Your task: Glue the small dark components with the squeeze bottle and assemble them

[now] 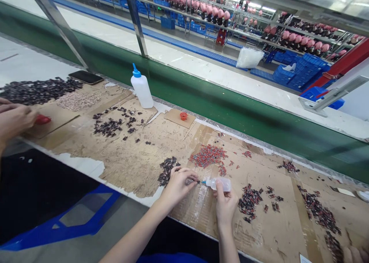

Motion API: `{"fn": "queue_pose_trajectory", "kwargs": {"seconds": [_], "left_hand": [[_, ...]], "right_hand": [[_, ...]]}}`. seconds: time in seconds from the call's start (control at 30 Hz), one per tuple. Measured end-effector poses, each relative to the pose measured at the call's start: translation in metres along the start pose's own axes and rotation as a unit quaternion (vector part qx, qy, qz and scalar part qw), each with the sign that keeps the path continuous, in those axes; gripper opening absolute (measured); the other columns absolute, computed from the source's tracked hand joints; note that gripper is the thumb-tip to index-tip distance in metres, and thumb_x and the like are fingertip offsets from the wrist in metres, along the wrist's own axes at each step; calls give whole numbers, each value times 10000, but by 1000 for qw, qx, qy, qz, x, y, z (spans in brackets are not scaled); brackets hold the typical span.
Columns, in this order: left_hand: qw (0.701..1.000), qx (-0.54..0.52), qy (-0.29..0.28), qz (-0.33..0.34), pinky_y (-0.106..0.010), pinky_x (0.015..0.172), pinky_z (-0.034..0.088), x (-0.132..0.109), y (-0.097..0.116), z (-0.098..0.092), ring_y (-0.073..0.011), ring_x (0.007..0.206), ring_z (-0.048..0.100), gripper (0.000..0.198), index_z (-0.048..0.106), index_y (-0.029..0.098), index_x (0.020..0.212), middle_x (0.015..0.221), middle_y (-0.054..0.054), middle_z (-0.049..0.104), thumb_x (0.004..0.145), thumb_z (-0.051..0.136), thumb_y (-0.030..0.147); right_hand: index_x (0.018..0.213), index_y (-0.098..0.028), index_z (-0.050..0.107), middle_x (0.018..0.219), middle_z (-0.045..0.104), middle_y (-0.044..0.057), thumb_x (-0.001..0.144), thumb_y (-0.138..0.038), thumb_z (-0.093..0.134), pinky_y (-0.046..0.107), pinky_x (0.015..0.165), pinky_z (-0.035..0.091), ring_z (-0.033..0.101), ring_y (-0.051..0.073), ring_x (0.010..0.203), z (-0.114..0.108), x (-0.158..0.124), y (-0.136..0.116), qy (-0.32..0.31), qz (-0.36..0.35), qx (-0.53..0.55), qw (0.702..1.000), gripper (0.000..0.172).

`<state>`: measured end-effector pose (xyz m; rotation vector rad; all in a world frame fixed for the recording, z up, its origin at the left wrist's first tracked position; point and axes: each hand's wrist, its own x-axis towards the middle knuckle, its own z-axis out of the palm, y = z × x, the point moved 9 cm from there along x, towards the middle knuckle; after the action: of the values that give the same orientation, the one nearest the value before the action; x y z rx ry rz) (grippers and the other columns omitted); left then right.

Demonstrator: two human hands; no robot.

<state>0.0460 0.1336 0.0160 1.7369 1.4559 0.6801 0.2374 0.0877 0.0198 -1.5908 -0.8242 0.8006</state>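
Note:
My right hand (225,203) grips a small clear squeeze bottle (219,184) with a blue nozzle, lying sideways and aimed left. At the nozzle's tip, my left hand (182,183) pinches a small dark part (197,182); its exact kind is too small to tell. Beside the left hand's fingers lies a heap of black parts (167,170). Beyond both hands is a pile of small red and grey parts (208,155). To the right of the bottle sits a pile of black-and-red pieces (249,201).
A larger white bottle with a blue cap (142,88) stands near the bench's back edge, left of a red cap (183,116). A phone (85,77) lies farther left. Another person's hand (14,119) works at far left, and part of another hand (354,254) shows at lower right.

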Motion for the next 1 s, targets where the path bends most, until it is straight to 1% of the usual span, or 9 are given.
{"fn": "queue_pose_trajectory", "kwargs": {"seconds": [0.23, 0.37, 0.53, 0.67, 0.83, 0.9, 0.93, 1.0], "left_hand": [[1000, 3, -4, -3, -492, 1033, 304, 0, 3, -2, -243, 1000, 670, 120, 710, 243, 816, 943, -34, 775, 739, 669, 162], [1000, 8, -2, -13, -500, 1038, 302, 0, 3, -2, -248, 1002, 673, 127, 709, 239, 814, 944, -37, 775, 734, 675, 147], [1000, 13, 3, -5, -494, 1043, 291, 0, 4, -2, -242, 993, 675, 126, 709, 242, 816, 940, -34, 775, 736, 678, 148], [1000, 19, 6, 3, -492, 1038, 279, -1, 4, -2, -232, 991, 673, 128, 701, 235, 818, 931, -22, 776, 737, 679, 139], [999, 16, 21, 27, -489, 1028, 292, -2, 4, -1, -221, 942, 677, 128, 693, 223, 825, 909, -18, 774, 750, 676, 120], [998, 12, 26, 48, -478, 1011, 324, -3, 5, 0, -215, 911, 673, 151, 693, 228, 849, 875, -11, 769, 761, 666, 108], [997, 11, 32, 63, -465, 992, 348, -3, 6, -1, -212, 898, 669, 167, 694, 232, 869, 863, -11, 765, 773, 653, 101], [994, 10, 50, 99, -423, 921, 410, -6, 10, -3, -212, 881, 653, 198, 698, 236, 913, 867, -23, 753, 805, 611, 94]], "right_hand": [[657, -129, 681, 583, 674, 58, 654, -544, 698, 283, 516, 470, 565, 173, 501, 3, 0, -4, -13, -1, -16, 1000, 415], [640, -129, 670, 561, 654, 48, 651, -561, 694, 277, 497, 456, 541, 163, 484, 4, 1, -6, -19, -2, -19, 1000, 432], [616, -133, 651, 528, 615, 27, 657, -561, 680, 263, 475, 429, 502, 143, 464, 3, 1, -9, -12, -5, -23, 1000, 431], [612, -132, 643, 504, 599, 19, 651, -548, 679, 261, 477, 424, 500, 143, 462, 0, 2, -7, -1, -10, -27, 1000, 419], [633, -131, 647, 517, 615, 26, 633, -540, 692, 264, 474, 421, 522, 152, 466, -6, 4, 1, 23, -5, -19, 1000, 411], [636, -137, 629, 516, 608, 24, 628, -560, 692, 265, 464, 414, 519, 151, 456, -11, 5, 5, 40, 3, -10, 999, 428], [661, -139, 624, 532, 612, 23, 630, -571, 689, 264, 459, 412, 517, 148, 452, -14, 5, 5, 49, 4, -4, 999, 439], [781, -142, 622, 613, 642, 26, 641, -590, 681, 259, 454, 410, 523, 141, 457, -17, 6, 2, 52, -5, 4, 999, 473]]}}
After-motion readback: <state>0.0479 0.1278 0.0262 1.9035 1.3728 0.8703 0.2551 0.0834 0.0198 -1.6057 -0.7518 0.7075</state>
